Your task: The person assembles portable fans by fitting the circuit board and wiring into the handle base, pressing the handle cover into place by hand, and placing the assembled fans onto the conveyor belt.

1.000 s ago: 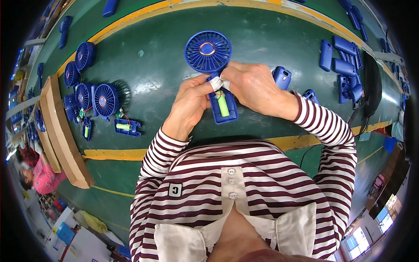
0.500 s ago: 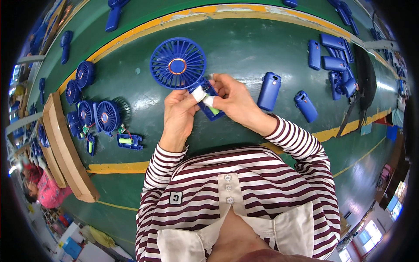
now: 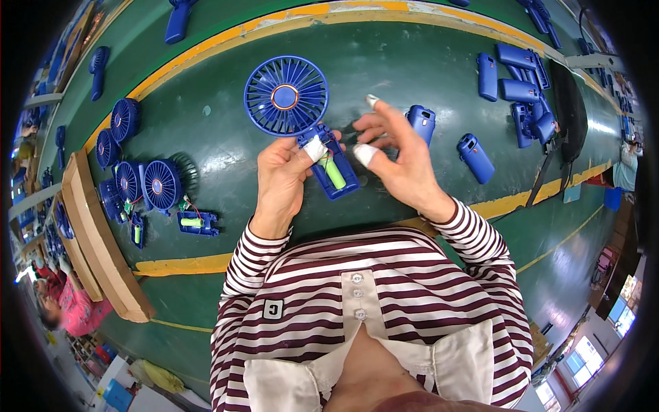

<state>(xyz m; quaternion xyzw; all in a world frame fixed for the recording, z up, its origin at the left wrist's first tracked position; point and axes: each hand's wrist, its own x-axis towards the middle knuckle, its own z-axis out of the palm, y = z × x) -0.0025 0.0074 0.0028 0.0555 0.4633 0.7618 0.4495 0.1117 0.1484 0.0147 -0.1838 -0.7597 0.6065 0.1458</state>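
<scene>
A blue handheld fan (image 3: 286, 97) is gripped near its neck by my left hand (image 3: 280, 180), whose white-wrapped thumb presses on the top of the open handle. Inside that handle lies a green battery cell (image 3: 333, 173) with thin wires beside it. My right hand (image 3: 401, 156) is apart from the fan, with spread fingers and white wraps on the thumb and a fingertip; nothing shows in it. Just beyond it stands a blue handle cover (image 3: 421, 122), partly hidden by the hand. Another blue cover (image 3: 476, 158) lies farther right.
Several more blue covers (image 3: 516, 90) are piled at the right, beside a black strap or bag (image 3: 572, 113). On the left, several fans (image 3: 163, 184) with open handles lie near a long cardboard tray (image 3: 103, 240). A person in pink (image 3: 77, 305) is at the far left.
My right hand has let go of the fan's handle and moved right, its fingers opening. The battery cell is now uncovered to view. My left hand keeps hold of the fan.
</scene>
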